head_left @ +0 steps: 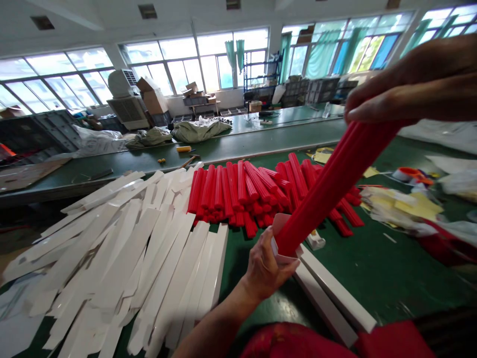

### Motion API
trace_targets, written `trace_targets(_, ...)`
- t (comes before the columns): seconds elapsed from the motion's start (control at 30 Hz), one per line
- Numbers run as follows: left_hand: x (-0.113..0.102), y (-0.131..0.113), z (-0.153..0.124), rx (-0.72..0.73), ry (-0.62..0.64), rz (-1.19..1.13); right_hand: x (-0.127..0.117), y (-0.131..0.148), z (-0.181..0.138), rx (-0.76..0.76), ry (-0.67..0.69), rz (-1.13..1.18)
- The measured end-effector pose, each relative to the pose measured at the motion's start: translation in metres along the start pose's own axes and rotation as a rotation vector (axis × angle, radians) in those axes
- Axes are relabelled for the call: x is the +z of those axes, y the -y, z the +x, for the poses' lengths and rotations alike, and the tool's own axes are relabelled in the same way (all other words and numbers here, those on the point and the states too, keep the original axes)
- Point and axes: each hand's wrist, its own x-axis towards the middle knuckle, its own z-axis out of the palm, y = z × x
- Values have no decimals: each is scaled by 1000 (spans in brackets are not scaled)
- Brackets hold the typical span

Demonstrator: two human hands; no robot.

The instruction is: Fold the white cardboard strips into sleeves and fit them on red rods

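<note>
My right hand [410, 87] is closed around the upper end of a long red ribbed tube-like piece [328, 181]. The piece slants down to the left, and its lower end sits inside the open mouth of a narrow white carton [282, 222]. Fingers and thumb of my left hand [265, 263] wrap round the carton near that mouth. Most of the carton's length is hidden behind my hand and forearm. Just past my hands lies a heap of similar red ribbed pieces [238, 186].
Many flat white cartons [122, 263] lie in an overlapping pile at left. Two long white boxes [335, 293] rest at lower right on the green table [398, 268]. Yellow paper and plastic scraps [413, 204] lie at right. A hammer [189, 161] lies behind the cartons.
</note>
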Motion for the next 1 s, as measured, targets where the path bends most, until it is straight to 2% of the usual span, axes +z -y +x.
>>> trace_targets(0.07,-1,2,0,-46,55,-40,21,29,-15,29,277,-137)
trace_targets(0.13,0,5,1,-90,82,-70,57,38,-42,28,484,-95)
trace_targets(0.23,0,8,1,-140,46,-92,117,13,-89,-390,642,-215)
trace_targets(0.3,-1,10,0,-126,14,-105,145,-17,-114,-526,652,-340)
trace_targets(0.37,-2,12,-1,-96,-16,-89,162,-48,-131,-467,587,-362)
trace_targets(0.43,-3,16,-2,-86,-63,-24,174,-77,-142,-295,471,-196)
trace_targets(0.5,-2,21,-4,-95,-100,38,186,-101,-153,-93,390,82)
trace_targets(0.6,3,29,-7,-102,-108,85,216,-125,-173,121,402,448)
trace_targets(0.73,8,33,-6,-81,-132,59,256,-133,-191,262,323,845)
trace_targets(0.83,1,31,2,-105,-132,-103,268,-129,-188,291,293,970)
trace_targets(0.9,-6,29,10,-186,-115,-275,270,-125,-183,289,238,995)
trace_targets(1.0,-16,25,23,-381,-103,-473,273,-120,-179,294,211,1051)
